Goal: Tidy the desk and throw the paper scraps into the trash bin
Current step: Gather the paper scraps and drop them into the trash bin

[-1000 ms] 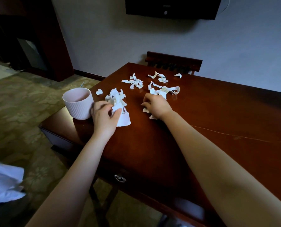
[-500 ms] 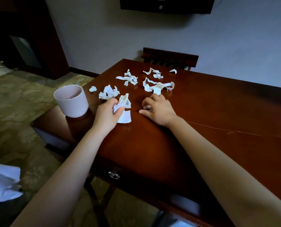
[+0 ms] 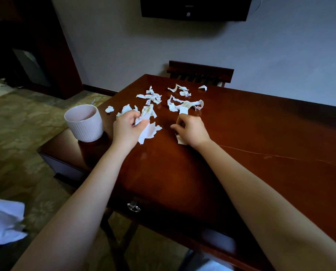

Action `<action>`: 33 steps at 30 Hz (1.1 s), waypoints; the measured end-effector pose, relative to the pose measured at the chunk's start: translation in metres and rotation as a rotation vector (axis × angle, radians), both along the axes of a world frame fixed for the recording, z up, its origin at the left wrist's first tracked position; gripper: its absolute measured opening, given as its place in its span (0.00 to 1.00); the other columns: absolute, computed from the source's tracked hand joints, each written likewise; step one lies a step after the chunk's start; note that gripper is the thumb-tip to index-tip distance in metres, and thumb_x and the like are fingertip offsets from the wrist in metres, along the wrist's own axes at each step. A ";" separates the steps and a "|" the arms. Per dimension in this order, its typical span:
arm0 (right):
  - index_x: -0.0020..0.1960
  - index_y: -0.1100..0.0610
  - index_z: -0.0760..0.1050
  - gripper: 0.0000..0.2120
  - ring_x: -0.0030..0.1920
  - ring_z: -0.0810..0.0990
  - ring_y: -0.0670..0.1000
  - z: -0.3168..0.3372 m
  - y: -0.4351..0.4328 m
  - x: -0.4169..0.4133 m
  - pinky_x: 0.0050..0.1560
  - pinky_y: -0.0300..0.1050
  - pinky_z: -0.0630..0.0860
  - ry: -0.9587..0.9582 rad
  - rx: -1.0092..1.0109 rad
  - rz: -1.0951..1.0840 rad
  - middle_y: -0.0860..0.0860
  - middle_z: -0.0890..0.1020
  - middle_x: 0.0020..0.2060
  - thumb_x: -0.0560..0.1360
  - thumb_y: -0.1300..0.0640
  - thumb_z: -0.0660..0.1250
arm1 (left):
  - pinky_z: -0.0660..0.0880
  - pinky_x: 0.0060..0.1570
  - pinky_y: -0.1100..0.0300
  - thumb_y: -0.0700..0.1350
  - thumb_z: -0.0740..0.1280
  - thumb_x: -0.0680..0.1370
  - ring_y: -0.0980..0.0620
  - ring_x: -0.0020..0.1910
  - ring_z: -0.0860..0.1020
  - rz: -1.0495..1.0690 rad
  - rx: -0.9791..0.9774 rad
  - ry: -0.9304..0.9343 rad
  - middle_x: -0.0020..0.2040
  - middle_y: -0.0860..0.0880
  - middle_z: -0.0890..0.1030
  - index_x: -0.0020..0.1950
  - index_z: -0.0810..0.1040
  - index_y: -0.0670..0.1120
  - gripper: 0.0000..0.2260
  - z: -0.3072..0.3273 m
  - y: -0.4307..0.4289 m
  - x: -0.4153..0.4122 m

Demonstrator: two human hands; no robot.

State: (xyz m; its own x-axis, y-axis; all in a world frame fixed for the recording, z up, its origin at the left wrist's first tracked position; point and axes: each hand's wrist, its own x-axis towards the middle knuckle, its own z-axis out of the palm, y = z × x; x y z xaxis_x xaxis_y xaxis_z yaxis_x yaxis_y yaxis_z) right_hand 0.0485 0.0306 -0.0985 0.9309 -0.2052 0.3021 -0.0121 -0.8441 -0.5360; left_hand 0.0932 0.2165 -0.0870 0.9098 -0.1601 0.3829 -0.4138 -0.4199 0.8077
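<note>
Torn white paper scraps point(image 3: 184, 104) lie scattered over the far left part of a dark red wooden desk point(image 3: 261, 153). My left hand point(image 3: 127, 130) is closed on a bunch of scraps point(image 3: 148, 131) that stick out to its right. My right hand point(image 3: 191, 131) rests on the desk with fingers curled, and a small scrap point(image 3: 181, 140) shows under its palm. A white ribbed bin point(image 3: 84, 123), shaped like a cup, stands on the desk's left corner, just left of my left hand.
A wooden chair back point(image 3: 200, 72) stands behind the desk against the wall. A dark screen point(image 3: 194, 7) hangs on the wall above. A drawer handle point(image 3: 133, 206) sits on the desk front. Patterned carpet point(image 3: 16, 143) spreads to the left, with white cloth point(image 3: 2, 223) at the lower left.
My left hand has moved forward over the scraps beside the bin, still clutching paper. My right hand has shifted slightly and curled over a small scrap. The camera view has drifted a little.
</note>
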 end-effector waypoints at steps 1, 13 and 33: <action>0.41 0.55 0.73 0.08 0.36 0.76 0.45 0.003 0.000 -0.002 0.35 0.36 0.71 -0.025 0.073 -0.018 0.47 0.77 0.37 0.76 0.52 0.68 | 0.63 0.34 0.59 0.42 0.69 0.74 0.52 0.31 0.68 -0.001 -0.018 0.004 0.31 0.47 0.72 0.44 0.77 0.38 0.07 0.003 -0.001 -0.001; 0.43 0.58 0.77 0.07 0.37 0.76 0.47 0.031 -0.026 -0.044 0.40 0.42 0.75 -0.079 0.447 -0.120 0.49 0.78 0.36 0.72 0.55 0.72 | 0.75 0.44 0.53 0.46 0.70 0.73 0.45 0.45 0.80 -0.132 -0.216 0.075 0.46 0.41 0.82 0.53 0.79 0.42 0.11 0.039 -0.032 -0.029; 0.43 0.53 0.73 0.06 0.40 0.79 0.48 0.023 -0.006 -0.026 0.47 0.42 0.74 0.386 0.216 0.150 0.51 0.80 0.39 0.75 0.53 0.69 | 0.73 0.61 0.54 0.44 0.70 0.75 0.47 0.63 0.75 0.026 -0.162 0.295 0.64 0.45 0.76 0.68 0.71 0.42 0.23 0.001 0.005 -0.024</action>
